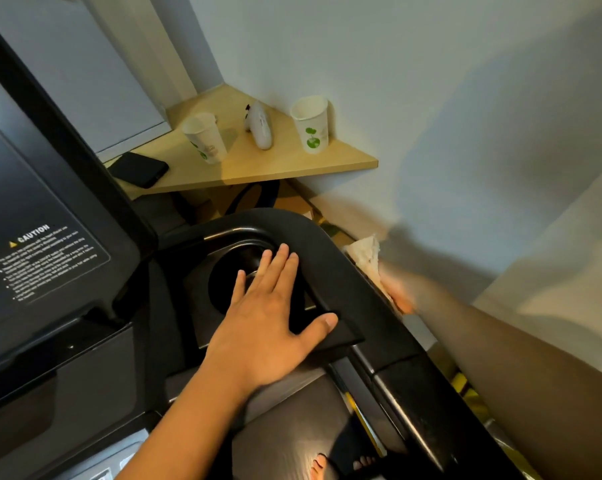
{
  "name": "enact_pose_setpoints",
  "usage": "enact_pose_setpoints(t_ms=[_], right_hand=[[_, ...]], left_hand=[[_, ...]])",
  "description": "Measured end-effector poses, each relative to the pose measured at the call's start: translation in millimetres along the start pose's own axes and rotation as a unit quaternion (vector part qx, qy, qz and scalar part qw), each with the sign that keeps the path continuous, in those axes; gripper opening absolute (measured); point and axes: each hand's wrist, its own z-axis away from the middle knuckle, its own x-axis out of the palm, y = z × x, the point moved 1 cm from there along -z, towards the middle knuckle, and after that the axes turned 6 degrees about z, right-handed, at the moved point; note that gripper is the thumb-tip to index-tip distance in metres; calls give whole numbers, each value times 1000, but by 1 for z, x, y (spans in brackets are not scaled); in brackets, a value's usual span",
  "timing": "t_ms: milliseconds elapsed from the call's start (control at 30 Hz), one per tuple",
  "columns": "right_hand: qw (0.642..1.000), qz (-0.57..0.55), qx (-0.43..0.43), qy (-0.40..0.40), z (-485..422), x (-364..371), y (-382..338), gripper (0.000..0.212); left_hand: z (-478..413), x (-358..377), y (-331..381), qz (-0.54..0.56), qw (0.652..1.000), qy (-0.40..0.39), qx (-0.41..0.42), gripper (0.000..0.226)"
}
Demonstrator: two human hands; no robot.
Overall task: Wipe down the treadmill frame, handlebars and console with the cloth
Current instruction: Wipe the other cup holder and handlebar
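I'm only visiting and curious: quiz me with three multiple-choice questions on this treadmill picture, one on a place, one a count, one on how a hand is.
1. Where does the black phone lie? A) on the treadmill belt B) on the wooden shelf C) on the floor
2. How many paper cups stand on that shelf? A) one B) two C) four
3. How is the left hand? A) flat on the console tray, fingers straight B) clenched in a fist C) gripping a cup
Answers: 1 B, it lies at the shelf's left end; 2 B, one each side of a white gadget; 3 A, palm down by the cup holder.
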Motion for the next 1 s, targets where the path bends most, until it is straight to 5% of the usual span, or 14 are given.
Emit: enact_pose_setpoints(t_ms=[333,433,533,700,900,1000], right_hand=[[978,194,-70,-28,62,-11,-5,39],[919,375,-117,9,72,-10,-12,44],[853,461,-210,127,81,9,-20,60],[804,484,-311,151,64,33,-31,67],[756,439,-484,25,33,21,-38,56],[803,330,-496,-19,11,17,-45,49]], left_hand=[[-1,-2,5,-8,1000,14,0,102],[1,0,5,-20,998,50,43,92],[7,5,3,-59,984,117,122,70],[10,8,4,-56,976,160,138,60],[11,8,7,-54,977,176,108,58],[11,8,8,-59,978,177,91,57]])
